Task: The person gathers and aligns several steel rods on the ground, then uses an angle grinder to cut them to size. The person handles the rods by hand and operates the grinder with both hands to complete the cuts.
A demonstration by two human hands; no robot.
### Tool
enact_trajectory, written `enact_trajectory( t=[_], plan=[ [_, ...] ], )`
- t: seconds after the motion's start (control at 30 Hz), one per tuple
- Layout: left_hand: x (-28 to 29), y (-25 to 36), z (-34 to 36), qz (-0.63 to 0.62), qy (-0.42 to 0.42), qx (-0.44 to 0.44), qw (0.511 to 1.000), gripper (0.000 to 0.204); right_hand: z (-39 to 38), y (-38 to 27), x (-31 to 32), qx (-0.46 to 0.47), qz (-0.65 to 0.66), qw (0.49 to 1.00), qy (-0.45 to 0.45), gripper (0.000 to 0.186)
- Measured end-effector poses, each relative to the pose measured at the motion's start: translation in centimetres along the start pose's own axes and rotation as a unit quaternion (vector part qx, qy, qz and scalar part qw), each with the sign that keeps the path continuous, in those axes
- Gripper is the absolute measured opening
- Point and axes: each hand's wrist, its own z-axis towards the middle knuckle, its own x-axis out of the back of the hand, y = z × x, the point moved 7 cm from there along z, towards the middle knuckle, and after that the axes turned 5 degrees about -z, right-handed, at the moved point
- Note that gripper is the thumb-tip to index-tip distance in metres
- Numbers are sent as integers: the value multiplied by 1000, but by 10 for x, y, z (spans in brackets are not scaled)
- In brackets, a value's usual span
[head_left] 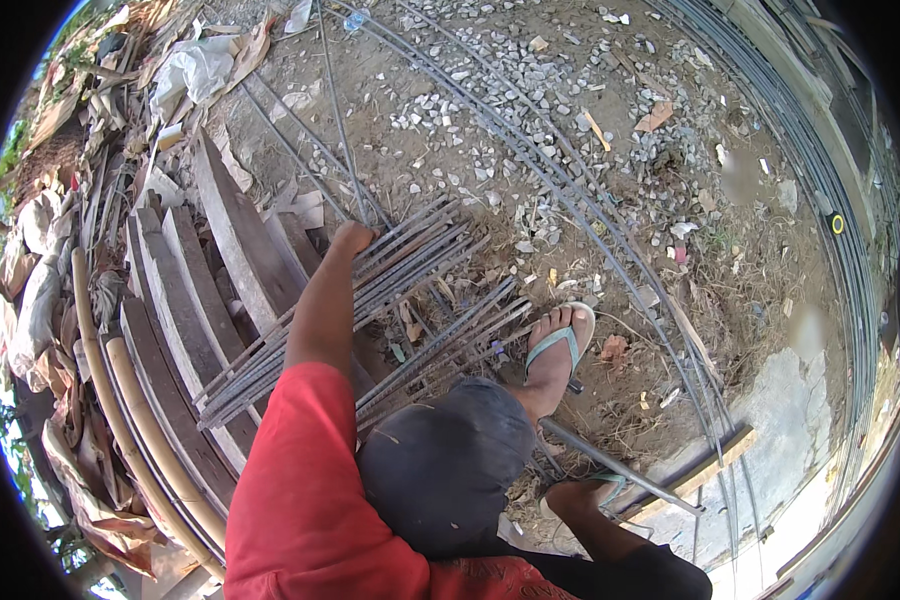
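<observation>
Just left of the upper middle of the frame, my left hand (353,238) is resting at the upper flank of a bundle of short ribbed rebar (410,262). The bundle is lying right beside and below my fingers, long axis running lower left to upper right, my forearm crossing over it. Longer steel rods (297,152) are meeting at my hand too, slanting off toward the upper left, roughly crosswise to the bundle. Fingers are mostly hiding behind the back of the hand; can't tell if they're wide, narrow or closing on a bar. Left hand is the nearer one; my right isn't showing anywhere.

Around: a second rebar bundle (440,345) is lying near, lower right of the first, about parallel. Wooden beams (232,225) are sitting under the first bundle's lower-left part, bamboo poles (155,450) farther left. My knee (450,460) and sandaled foot (547,385) are crowding the second bundle's lower side and right end. A metal pipe (620,466) is slanting at lower right, well apart from my hand. Gravel (440,110) is spreading across the top.
</observation>
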Motion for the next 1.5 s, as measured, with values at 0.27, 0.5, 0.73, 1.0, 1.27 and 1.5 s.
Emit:
enact_trajectory(
  t=[0.27, 0.5, 0.73, 1.0, 1.27, 1.5],
  plan=[
    [130, -10, 19, -185, 337, 122, 915, 51, -7, 14, -2, -9, -7, 1000, -15, 61],
    [76, 3, 12, -96, 81, 54, 991, 66, -13, 8, 2, -28, 10, 999, -13, 54],
    [18, -12, 28, 96, 93, 33, 991, 36, -17, -2, -7, -19, 36, 999, -25, 48],
    [229, 49, 141, -663, 47, -47, 746, 26, -6, 0, 6, 2, 120, 993, -7, 43],
    [76, 408, -65, -711, -85, -93, 691, 8, -119, 198, 102, -126, 249, 958, 72, 40],
    [-157, 537, -387, -568, -431, -121, 690, 26, -135, 210, 258, -18, 232, 885, 403, 22]
  ],
)
